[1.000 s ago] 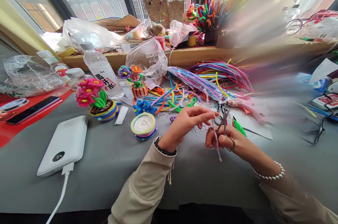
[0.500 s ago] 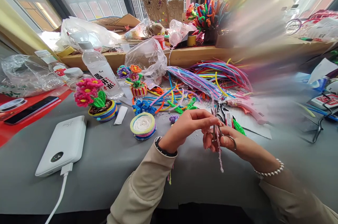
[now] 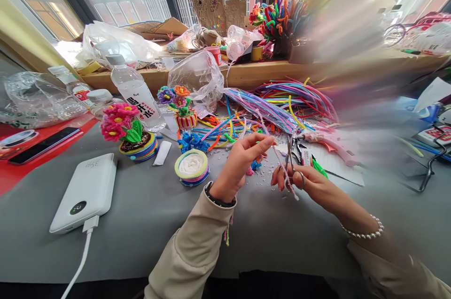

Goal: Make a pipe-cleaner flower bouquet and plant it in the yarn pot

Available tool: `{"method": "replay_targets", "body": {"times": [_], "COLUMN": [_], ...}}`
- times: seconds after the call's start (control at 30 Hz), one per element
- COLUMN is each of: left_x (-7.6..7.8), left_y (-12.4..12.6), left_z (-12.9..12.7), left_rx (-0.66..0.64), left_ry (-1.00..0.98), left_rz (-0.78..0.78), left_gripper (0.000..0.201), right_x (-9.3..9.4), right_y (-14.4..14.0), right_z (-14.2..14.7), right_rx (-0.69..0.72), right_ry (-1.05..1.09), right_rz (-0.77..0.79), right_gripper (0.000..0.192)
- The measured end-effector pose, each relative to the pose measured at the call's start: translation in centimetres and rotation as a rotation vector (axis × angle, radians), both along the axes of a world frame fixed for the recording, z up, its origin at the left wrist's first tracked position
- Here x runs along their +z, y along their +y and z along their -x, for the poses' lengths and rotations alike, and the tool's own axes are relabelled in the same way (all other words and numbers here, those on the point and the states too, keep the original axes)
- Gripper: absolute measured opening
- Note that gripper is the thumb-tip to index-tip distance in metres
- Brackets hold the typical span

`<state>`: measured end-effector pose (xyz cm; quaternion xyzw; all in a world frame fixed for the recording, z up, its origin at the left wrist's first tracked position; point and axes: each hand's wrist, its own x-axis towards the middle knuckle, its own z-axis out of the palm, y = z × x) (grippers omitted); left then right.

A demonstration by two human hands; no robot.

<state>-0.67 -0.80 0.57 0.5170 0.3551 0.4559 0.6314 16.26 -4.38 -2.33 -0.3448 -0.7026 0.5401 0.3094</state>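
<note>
Two hands worked above the grey table point(image 3: 148, 224). Left hand point(image 3: 239, 163) pinched the upper end of a pale pink pipe cleaner point(image 3: 278, 160) between thumb and fingertips. Right hand point(image 3: 310, 184) was closed around small scissors point(image 3: 292, 165), touching the cleaner's lower end. Judged light, bendable, wire-cored, fuzzy; best held near the ends. Beyond the scissors lay loose coloured stems point(image 3: 299, 97).

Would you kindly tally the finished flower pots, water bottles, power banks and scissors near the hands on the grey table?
Flower pots: 2, a pink-flowered pot and a mixed-colour pot
Water bottles: 3, a tall bottle, a second bottle, a third bottle
Power bank: 1
Scissors: 1, in the right hand
Total: 7
</note>
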Motion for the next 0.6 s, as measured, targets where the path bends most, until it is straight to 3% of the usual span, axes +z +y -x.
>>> {"method": "replay_targets", "body": {"times": [0.1, 0.23, 0.6], "left_x": [0.0, 0.02, -0.02], "left_y": [0.11, 0.1, -0.04], "left_z": [0.13, 0.23, 0.04], "left_rx": [0.015, -0.031, -0.055], "left_ry": [-0.009, 0.047, 0.084], "left_rz": [-0.005, -0.029, -0.086], "left_gripper": [0.022, 0.021, 0.021], "right_x": [0.14, 0.54, 0.15], "right_y": [-0.32, -0.75, -0.62], "right_z": [0.15, 0.39, 0.22], "right_rx": [0.136, 0.296, 0.338], "right_ry": [-0.036, -0.095, -0.111], "right_rz": [-0.091, -0.1, -0.07], "right_gripper": [0.055, 0.063, 0.065]}}
